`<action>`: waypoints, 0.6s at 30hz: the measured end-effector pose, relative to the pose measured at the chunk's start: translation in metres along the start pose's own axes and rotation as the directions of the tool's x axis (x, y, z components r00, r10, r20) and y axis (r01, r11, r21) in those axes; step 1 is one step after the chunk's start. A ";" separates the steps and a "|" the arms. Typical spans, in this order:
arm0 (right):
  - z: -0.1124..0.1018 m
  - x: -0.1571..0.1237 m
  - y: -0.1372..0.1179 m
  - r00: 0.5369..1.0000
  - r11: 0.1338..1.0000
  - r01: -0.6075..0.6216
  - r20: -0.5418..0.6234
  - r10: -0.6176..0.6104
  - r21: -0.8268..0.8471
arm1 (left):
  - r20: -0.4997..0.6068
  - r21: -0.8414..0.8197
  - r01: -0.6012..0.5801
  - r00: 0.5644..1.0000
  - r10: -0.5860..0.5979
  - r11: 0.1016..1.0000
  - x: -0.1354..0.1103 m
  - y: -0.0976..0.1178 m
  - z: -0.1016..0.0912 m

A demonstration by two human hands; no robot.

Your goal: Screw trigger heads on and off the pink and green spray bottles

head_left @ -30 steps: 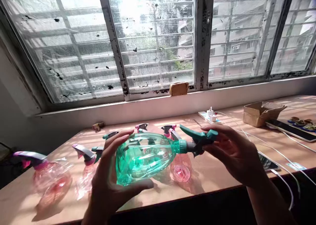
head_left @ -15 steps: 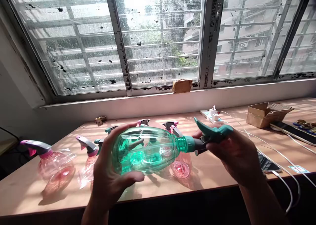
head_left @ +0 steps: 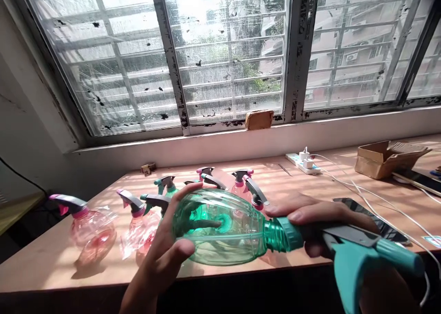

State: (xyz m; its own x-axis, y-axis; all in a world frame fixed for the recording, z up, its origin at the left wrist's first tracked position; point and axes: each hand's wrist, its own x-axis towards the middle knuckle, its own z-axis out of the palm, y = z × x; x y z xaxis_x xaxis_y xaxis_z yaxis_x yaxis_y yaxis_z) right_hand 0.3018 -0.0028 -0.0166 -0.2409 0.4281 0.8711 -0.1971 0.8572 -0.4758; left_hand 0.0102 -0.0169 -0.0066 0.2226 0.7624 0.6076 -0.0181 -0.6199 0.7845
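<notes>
A clear green spray bottle (head_left: 230, 240) lies sideways in the air above the table's front edge, its neck pointing right. My left hand (head_left: 161, 259) is wrapped round its base end, thumb in front. At the neck, my right hand (head_left: 327, 213) grips the green and grey trigger sprayer (head_left: 358, 245) close to its ribbed collar. Threads show on the neck, and the collar sits slightly askew on them. Inside the bottle runs a thin dip tube. The trigger hangs downward in front of my right wrist.
Several pink spray bottles (head_left: 93, 236) and green ones stand behind and left of my hands on the wooden table (head_left: 44, 263). A power strip (head_left: 303, 163), an open cardboard box (head_left: 375, 160), a phone (head_left: 375, 222) and white cables lie right. A window runs along the back.
My right hand has shifted right and nearer with the sprayer, which has turned so its trigger points down. The collar has backed off, exposing more neck threads. The bottle has moved slightly right.
</notes>
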 end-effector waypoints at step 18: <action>0.032 -0.001 0.014 0.945 0.907 -0.261 -0.104 0.310 0.331 | -0.050 0.399 -0.440 0.865 0.499 0.804 0.005 0.017 -0.007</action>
State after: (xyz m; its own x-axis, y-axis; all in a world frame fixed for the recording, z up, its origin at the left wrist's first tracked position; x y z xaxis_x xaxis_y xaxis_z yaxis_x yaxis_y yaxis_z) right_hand 0.2694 -0.0003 -0.0282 -0.1901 0.6997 0.6887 -0.4302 0.5712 -0.6991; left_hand 0.0039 -0.0226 0.0110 0.1345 0.3599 0.9233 0.2766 -0.9083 0.3138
